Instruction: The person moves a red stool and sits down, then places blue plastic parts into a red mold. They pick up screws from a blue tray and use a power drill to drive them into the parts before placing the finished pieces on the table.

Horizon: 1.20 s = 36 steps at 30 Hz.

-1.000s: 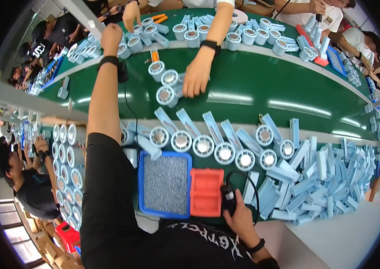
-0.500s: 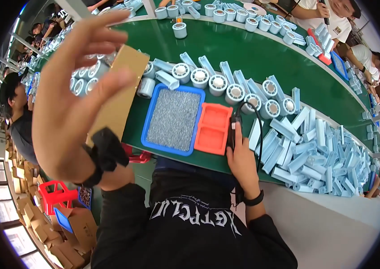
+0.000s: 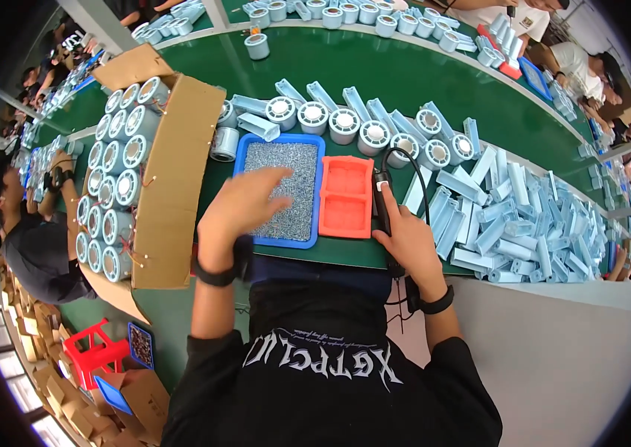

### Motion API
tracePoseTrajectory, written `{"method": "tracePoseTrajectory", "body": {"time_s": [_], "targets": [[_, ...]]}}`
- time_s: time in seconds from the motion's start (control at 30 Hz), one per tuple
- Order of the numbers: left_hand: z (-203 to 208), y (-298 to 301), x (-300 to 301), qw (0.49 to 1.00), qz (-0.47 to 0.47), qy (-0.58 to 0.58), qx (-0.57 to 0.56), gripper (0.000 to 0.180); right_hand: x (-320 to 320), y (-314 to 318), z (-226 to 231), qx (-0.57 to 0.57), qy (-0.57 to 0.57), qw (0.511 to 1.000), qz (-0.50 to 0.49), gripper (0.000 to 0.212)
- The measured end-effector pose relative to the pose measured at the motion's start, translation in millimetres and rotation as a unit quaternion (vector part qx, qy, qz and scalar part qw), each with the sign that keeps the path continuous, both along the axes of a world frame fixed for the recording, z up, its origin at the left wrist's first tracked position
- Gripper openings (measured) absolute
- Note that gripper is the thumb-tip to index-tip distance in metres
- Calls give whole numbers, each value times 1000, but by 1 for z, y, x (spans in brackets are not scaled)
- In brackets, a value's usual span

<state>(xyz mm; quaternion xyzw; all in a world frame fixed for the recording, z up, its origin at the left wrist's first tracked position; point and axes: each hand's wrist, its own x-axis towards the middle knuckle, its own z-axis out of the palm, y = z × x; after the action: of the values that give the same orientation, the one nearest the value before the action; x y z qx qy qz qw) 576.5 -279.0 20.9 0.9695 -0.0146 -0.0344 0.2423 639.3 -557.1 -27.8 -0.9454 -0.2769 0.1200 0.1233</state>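
My left hand (image 3: 244, 207) reaches over the blue tray (image 3: 320, 179), fingers stretched and a little blurred, with nothing visible in them. Small silvery screw-like pieces (image 3: 297, 223) cover the tray's bottom. To its right sits an orange-red tray (image 3: 346, 197) with two compartments and no parts visible inside. Beside that tray, my right hand (image 3: 410, 244) is wrapped round a slim black corded tool (image 3: 381, 203), which looks like an electric screwdriver. Its cable loops up and back down on the right. Several pale-blue round housings (image 3: 343, 123) with ribbed faces stand in a row beyond the trays.
On the left, an open cardboard box (image 3: 180, 186) holds stacked round housings with thin wires. Long pale-blue channel-shaped parts (image 3: 512, 223) lie heaped at the right. Across the green table (image 3: 330, 59) are more housings and co-workers. A red stool (image 3: 96, 350) stands lower left.
My left hand has come down from high on the left to just above the blue tray. The view has shifted, uncovering the box of housings. My right hand stays on the tool.
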Motion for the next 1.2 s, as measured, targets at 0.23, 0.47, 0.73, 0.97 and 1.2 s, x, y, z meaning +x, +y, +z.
{"method": "tracePoseTrajectory", "body": {"time_s": [0.23,0.47,0.73,0.97,1.2], "targets": [[-4,19,142,986,48,-159,6,39,-3,-22,44,30,11,999,17,69],[-7,70,160,993,84,-79,12,44,81,-58,85,57,-33,990,-125,58],[-4,138,83,960,264,-62,-66,44,198,-30,134,146,-40,982,109,55],[-25,167,74,957,240,-105,-121,38,167,48,170,104,2,979,173,56],[-17,161,119,976,213,-6,-43,39,167,66,136,31,21,978,205,55]]}}
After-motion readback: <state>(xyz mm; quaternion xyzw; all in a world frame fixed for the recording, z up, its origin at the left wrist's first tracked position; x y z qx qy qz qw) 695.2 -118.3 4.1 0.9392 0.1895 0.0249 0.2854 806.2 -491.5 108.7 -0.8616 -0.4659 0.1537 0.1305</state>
